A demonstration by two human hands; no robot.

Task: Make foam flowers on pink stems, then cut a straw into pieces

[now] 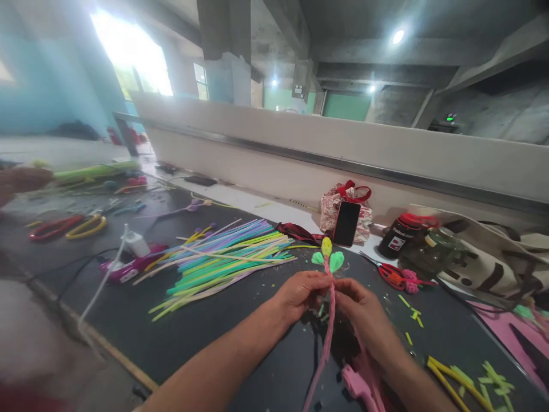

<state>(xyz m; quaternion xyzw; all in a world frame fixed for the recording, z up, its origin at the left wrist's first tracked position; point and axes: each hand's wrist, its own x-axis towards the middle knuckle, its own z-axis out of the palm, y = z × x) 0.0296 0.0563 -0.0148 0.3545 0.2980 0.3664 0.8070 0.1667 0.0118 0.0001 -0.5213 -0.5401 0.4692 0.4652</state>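
Note:
A pipe-cleaner flower (326, 247) with a yellow bud, two green leaves and a long pink fuzzy stem stands upright between my hands. My left hand (302, 293) pinches the stem just below the leaves. From the other side, my right hand (358, 303) has its fingers closed on the same stem. The stem's tail (321, 366) hangs down toward the table's near side. Beneath my right forearm lies a pink tool-like object (358, 382), partly hidden. To the left of my hands lies a spread bundle of coloured pipe cleaners (231, 260).
Red-handled scissors (388, 276) lie by a pink fuzzy piece (410, 281). A phone (346, 223) leans on a patterned bag (330, 203), near a dark jar (397, 237). Green clippings (493, 380) lie at right. A purple glue gun (124, 269) sits left; another person's hand (26, 180) is beyond.

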